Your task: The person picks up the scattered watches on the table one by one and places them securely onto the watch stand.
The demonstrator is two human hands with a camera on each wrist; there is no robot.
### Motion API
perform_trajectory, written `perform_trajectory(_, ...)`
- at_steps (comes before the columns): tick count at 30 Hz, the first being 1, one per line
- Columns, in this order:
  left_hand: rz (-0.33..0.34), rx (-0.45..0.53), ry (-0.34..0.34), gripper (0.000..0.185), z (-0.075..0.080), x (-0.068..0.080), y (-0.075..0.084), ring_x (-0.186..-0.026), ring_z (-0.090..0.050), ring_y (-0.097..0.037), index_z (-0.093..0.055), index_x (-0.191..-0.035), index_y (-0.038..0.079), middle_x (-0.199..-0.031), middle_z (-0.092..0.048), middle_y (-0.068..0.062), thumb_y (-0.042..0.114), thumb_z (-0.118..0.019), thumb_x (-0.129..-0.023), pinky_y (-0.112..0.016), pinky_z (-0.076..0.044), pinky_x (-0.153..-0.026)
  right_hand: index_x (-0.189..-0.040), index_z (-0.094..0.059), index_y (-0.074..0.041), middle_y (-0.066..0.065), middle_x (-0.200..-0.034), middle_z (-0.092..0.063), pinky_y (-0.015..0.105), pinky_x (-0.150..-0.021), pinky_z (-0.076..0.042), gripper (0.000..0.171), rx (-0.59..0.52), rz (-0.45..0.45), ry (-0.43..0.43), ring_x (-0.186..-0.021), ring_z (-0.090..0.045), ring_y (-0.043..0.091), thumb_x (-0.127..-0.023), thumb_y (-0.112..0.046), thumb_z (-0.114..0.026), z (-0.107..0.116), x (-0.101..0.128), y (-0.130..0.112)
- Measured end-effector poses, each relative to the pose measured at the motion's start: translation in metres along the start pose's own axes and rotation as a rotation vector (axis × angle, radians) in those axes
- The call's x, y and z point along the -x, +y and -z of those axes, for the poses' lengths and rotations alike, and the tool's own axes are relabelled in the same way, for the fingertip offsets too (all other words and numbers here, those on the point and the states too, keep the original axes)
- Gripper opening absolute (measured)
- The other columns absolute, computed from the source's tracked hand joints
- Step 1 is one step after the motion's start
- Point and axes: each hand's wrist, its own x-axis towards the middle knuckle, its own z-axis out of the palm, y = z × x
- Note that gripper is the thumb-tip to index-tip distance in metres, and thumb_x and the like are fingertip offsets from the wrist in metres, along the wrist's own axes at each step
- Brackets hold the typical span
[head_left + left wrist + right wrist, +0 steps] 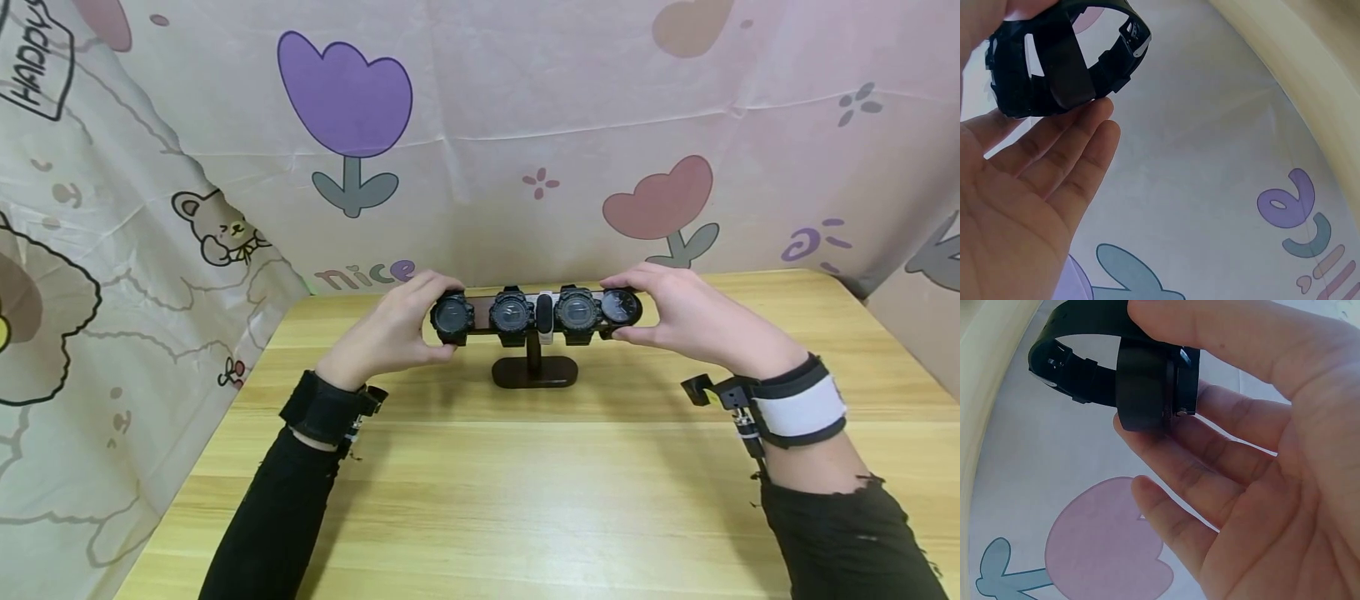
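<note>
A dark T-shaped watch stand (534, 372) stands on the wooden table (480, 500). Its bar carries several black watches and one slim white-edged band (544, 317) at the middle. My left hand (438, 321) pinches the leftmost watch (452, 317), thumb over the top and fingers beneath. My right hand (637, 310) pinches the rightmost watch (621, 307) the same way. The left wrist view shows that black watch (1066, 69) resting against my fingers (1085, 144). In the right wrist view the round black watch case (1147, 394) sits between my thumb and fingers (1222, 450).
A cloth backdrop (525, 125) printed with tulips and bears hangs close behind the stand and along the table's left side. The table's front half lies between my forearms. The table's right edge (885, 333) is near my right wrist.
</note>
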Motion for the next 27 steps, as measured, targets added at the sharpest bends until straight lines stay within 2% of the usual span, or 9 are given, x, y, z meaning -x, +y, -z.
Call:
perform_trajectory(9, 0.012, 0.023, -0.011, 0.078, -0.006, -0.004, 0.003, -0.12, -0.066, -0.028, -0.059, -0.143, 0.004, -0.138, -0.064, -0.013, 0.016, -0.094, -0.074, -0.044, -0.058, -0.106, -0.144, -0.063, 0.0, 0.022, -0.137, -0.069, 0.062, -0.105, -0.054, 0.062, -0.004, 0.01, 0.009, -0.122, -0.067, 0.039, -0.09, -0.018, -0.087, 0.0, -0.001, 0.0)
perform_trajectory(15, 0.016, 0.033, -0.017, 0.076, -0.009, -0.006, 0.003, -0.119, -0.067, -0.027, -0.059, -0.143, 0.004, -0.137, -0.064, -0.013, 0.016, -0.093, -0.076, -0.043, -0.059, -0.105, -0.146, -0.062, 0.0, 0.024, -0.141, -0.067, 0.063, -0.107, -0.052, 0.064, -0.004, 0.005, -0.001, -0.126, -0.066, 0.041, -0.091, -0.019, -0.087, 0.0, 0.0, 0.0)
perform_trajectory(27, 0.001, 0.049, -0.015, 0.077, -0.011, -0.008, 0.004, -0.119, -0.067, -0.026, -0.058, -0.144, 0.003, -0.138, -0.064, -0.013, 0.019, -0.093, -0.077, -0.042, -0.059, -0.105, -0.145, -0.063, 0.0, 0.023, -0.138, -0.068, 0.063, -0.105, -0.053, 0.064, 0.006, 0.008, 0.001, -0.122, -0.068, 0.042, -0.089, -0.019, -0.088, 0.0, -0.001, 0.001)
